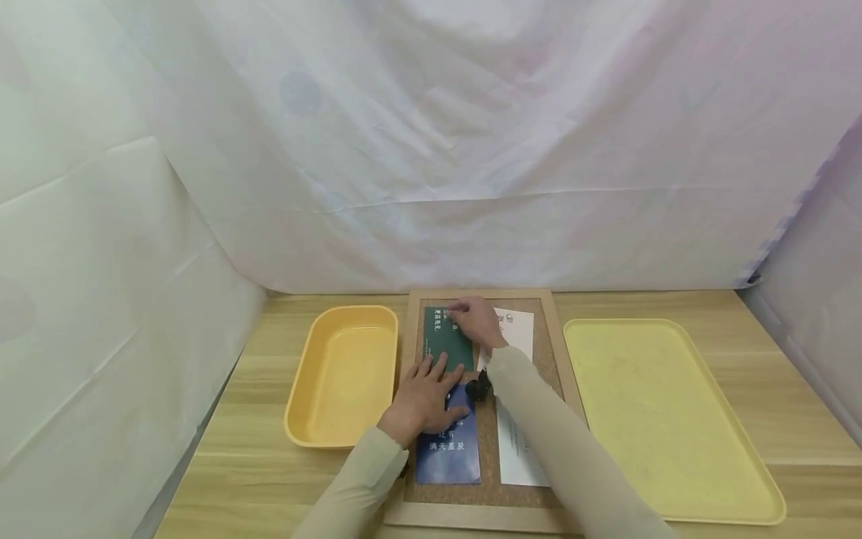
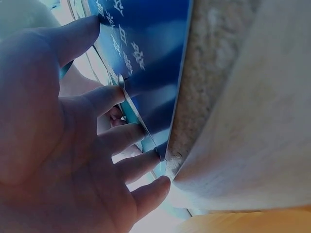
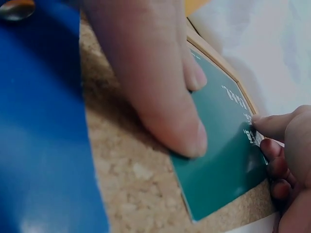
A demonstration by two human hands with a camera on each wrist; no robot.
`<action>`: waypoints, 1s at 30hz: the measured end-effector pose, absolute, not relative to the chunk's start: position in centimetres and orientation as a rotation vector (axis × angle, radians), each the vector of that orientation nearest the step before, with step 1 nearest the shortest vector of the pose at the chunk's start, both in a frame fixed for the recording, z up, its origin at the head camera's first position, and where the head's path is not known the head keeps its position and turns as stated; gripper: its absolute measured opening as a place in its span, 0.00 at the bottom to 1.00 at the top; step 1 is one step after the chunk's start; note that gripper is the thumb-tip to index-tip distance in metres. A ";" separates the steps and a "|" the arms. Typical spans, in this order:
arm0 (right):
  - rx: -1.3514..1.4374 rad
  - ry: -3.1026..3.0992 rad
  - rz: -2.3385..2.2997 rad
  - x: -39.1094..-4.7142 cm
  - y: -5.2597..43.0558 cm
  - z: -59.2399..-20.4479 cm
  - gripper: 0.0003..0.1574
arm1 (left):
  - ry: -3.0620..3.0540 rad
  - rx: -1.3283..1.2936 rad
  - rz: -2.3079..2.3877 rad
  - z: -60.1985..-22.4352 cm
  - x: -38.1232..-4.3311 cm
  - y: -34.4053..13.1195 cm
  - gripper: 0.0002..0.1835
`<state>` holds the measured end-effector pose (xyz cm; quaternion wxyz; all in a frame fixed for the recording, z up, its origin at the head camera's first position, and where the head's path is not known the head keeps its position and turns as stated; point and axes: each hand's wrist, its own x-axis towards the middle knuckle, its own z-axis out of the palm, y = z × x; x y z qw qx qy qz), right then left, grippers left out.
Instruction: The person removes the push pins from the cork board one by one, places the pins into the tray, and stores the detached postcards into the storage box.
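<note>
A framed cork board [image 1: 488, 494] carries a green card [image 1: 439, 340] at upper left and a dark blue card [image 1: 447, 466] below it. My left hand [image 1: 420, 398] lies with spread fingers across both; in the right wrist view two of its fingertips [image 3: 194, 143] touch the green card's lower part. A round silver tack head [image 3: 18, 9] shows on the blue card. At the green card's upper part, my right hand [image 1: 480, 322] has its fingertips drawn together on the printed text. Whatever lies between them is hidden.
Two white cards, an upper one [image 1: 522, 329] and a lower one [image 1: 518, 457], lie on the board's right half, partly under my right arm. Left of the board stands a deep yellow tray [image 1: 343, 374]; right of it lies a flat pale yellow tray [image 1: 667, 419]. White cloth [image 1: 431, 150] hangs behind.
</note>
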<state>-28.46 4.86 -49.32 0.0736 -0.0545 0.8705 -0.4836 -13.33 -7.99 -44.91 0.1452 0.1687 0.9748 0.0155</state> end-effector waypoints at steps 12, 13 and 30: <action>-0.115 2.622 -1.454 -28.4 4.7 -49.1 0.12 | 2.809 0.484 0.040 -45.1 -13.4 -7.9 0.39; -0.112 2.627 -1.450 -28.4 4.7 -49.0 0.12 | 2.809 0.484 0.037 -45.1 -13.5 -7.9 0.39; -0.085 2.640 -1.410 -28.3 4.4 -48.8 0.12 | 2.816 0.474 0.065 -45.1 -13.6 -7.8 0.39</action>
